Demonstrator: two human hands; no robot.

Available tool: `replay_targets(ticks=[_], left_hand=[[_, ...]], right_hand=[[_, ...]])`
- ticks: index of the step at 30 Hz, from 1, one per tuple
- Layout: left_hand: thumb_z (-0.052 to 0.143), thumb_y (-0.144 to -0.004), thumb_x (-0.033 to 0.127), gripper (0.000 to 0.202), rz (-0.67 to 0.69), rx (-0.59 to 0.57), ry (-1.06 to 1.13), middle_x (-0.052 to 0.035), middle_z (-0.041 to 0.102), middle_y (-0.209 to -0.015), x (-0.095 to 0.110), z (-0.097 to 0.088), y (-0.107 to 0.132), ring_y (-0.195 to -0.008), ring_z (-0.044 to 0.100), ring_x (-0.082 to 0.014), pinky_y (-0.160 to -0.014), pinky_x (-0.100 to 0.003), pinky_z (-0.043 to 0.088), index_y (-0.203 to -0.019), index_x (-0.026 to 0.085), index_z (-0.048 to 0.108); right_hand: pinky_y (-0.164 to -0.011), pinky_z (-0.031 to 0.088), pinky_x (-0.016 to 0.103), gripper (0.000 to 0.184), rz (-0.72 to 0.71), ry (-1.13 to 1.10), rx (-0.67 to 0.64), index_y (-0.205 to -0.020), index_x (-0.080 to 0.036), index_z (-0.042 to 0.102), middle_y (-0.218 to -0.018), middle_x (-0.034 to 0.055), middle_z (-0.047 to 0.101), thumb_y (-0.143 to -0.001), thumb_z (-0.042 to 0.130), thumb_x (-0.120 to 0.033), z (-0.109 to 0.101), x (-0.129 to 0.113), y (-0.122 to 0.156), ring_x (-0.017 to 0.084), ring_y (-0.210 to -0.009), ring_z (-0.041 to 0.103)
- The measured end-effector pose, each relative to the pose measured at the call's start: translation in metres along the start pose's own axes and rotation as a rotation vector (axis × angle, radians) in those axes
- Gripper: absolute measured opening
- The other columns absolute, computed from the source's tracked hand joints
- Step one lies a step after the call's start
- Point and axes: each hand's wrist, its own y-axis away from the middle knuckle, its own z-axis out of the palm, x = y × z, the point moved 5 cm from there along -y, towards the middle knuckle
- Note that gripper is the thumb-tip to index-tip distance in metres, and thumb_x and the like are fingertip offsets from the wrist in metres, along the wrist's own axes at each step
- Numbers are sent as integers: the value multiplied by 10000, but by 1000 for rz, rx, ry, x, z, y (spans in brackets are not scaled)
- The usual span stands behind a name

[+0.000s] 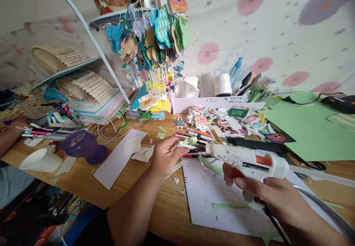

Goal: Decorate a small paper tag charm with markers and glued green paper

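My left hand (165, 156) pinches a small white paper piece with a looped green paper strip (190, 140) on it. In my right hand (260, 188) is a white hot glue gun (244, 159), its fingers wrapped round the handle. The nozzle points left and comes close to the green strip; whether it touches I cannot tell. Below the gun lies a white sheet (206, 198) with marks and specks on it. A flat green strip (230, 205) rests on that sheet, and another strip of green paper (212, 166) sits near its top edge.
A heap of small paper cutouts (222, 122) and several pens lie behind my hands. Green sheets (313, 127) cover the right side. A purple cup (83, 144) and a white cup (41, 160) stand left. Paper ornaments (163, 28) hang above. Another person's hand (11, 135) shows at far left.
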Motion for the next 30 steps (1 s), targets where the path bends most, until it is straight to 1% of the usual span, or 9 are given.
replay_targets(ticks=[7,12,17,20,23,26,28,29,30], left_hand=[[781,-652,234,163,-13,-4,-34,-47,741,-789,12,2,-2,-736,681,-189,-684,-283,542,-810,206,753],[747,-694,253,154,21,-40,-131,-38,724,-786,10,0,-1,-706,657,-167,-662,-262,521,-841,209,740],[718,-683,241,146,29,-34,-199,-28,690,-749,7,-1,1,-680,619,-156,-643,-244,484,-818,187,707],[690,-655,223,95,-15,1,-220,-6,630,-657,5,1,2,-603,549,-136,-576,-231,433,-738,178,674],[669,-633,206,65,-105,37,-131,23,555,-595,-3,4,2,-549,467,-104,-524,-212,368,-680,173,637],[667,-615,185,73,-167,69,18,50,477,-547,-9,6,2,-514,390,-73,-498,-198,315,-623,164,599],[683,-616,193,90,-193,89,124,52,484,-556,-11,8,1,-523,403,-69,-518,-198,333,-628,158,601],[695,-625,208,100,-199,101,177,46,512,-581,-12,8,1,-545,434,-74,-546,-203,363,-653,157,614],[708,-637,228,119,-202,119,228,37,546,-616,-12,8,0,-577,472,-83,-584,-213,397,-686,158,626]], right_hand=[[-562,567,278,222,-87,155,-105,-686,-252,663,-658,22,681,-778,620,-450,-4,3,0,210,-613,646],[-706,594,375,221,-260,354,-21,-841,-265,738,-815,56,742,-791,594,-426,-9,-5,4,261,-726,702],[-662,599,406,297,-303,547,95,-933,-259,741,-902,90,732,-764,620,-472,-13,8,9,294,-781,703],[-682,596,412,310,-326,565,95,-934,-272,736,-944,89,726,-784,587,-498,-12,14,11,292,-800,692],[-723,595,402,321,-265,540,38,-962,-270,731,-979,90,721,-779,603,-500,-12,17,10,287,-842,690],[-733,592,408,327,-188,481,26,-922,-265,742,-976,97,722,-751,624,-517,-18,15,7,292,-837,691],[-699,595,390,297,-136,403,-13,-857,-269,751,-923,97,735,-735,635,-514,-21,11,5,292,-808,695],[-651,596,366,274,-104,346,-54,-822,-271,755,-868,96,744,-723,648,-504,-20,9,4,284,-759,698],[-585,589,340,253,-76,289,-45,-775,-271,757,-798,94,746,-702,667,-496,-22,7,3,272,-687,694]])
